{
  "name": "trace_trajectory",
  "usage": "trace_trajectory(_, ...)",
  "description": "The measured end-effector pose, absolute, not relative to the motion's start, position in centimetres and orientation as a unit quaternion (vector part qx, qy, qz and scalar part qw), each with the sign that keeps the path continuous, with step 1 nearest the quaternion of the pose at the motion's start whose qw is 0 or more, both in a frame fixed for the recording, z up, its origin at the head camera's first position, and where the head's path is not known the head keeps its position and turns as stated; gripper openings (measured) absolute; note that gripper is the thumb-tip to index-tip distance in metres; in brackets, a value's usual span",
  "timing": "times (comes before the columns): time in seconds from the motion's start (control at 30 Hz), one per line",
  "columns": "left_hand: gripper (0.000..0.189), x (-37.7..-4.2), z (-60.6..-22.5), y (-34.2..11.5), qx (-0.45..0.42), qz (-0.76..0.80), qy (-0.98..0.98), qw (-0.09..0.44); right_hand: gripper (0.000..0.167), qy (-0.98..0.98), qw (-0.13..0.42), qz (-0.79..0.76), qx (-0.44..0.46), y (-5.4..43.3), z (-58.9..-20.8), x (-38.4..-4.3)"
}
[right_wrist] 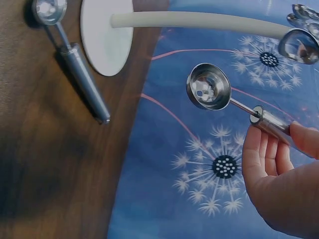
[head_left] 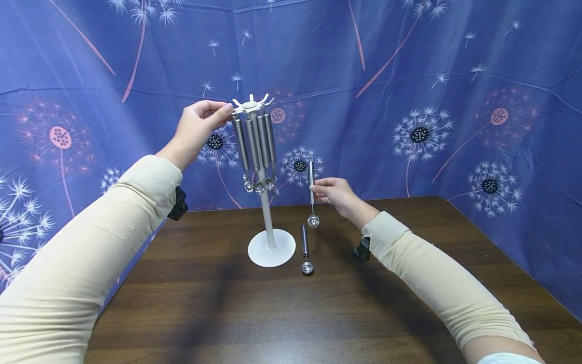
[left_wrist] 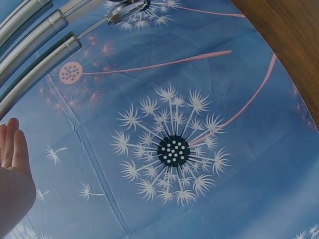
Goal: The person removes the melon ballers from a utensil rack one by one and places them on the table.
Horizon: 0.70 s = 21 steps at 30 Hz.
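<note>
Nearly vertical scoop, bowl down

The scoops are silver, stand white, table brown wood-grain, backdrop dandelion-printed blue.

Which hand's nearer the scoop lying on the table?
Right. The right hand is raised just to the right of the lying scoop, holding another scoop. The left hand is farther, up left at the white rack's top.

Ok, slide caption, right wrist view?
Right fingers hold a scoop by the handle; another scoop lies on the table by the stand.
</note>
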<state>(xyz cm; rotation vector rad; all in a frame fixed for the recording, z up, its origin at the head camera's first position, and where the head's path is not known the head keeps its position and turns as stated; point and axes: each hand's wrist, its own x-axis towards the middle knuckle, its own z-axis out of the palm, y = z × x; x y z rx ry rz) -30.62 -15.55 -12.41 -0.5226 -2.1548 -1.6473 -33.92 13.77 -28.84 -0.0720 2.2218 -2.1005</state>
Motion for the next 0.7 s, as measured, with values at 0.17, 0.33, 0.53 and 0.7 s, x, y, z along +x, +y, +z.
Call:
trace_trajectory(0.17,0.029,-30.8,-12.6,-15.6,-0.192,-0.587,-0.761,0.197,0.038,0.728,0.049,-0.684,-0.011,13.8,-29.8,-33.8)
trace_trajectory(0.33,0.030,-30.8,-12.6,-15.6,-0.193,-0.590,-0.758,0.198,0.037,0.732,0.060,-0.678,0.000,13.9,-30.8,-33.8)
trace_trajectory(0.53,0.032,-30.7,-12.7,-15.5,-0.189,-0.587,-0.762,0.198,0.039,0.733,0.067,-0.677,0.008,14.2,-31.9,-33.9)
trace_trajectory(0.7,0.031,-30.7,-12.7,-15.5,-0.192,-0.592,-0.757,0.198,0.039,0.733,0.078,-0.675,0.016,14.4,-32.7,-34.0)
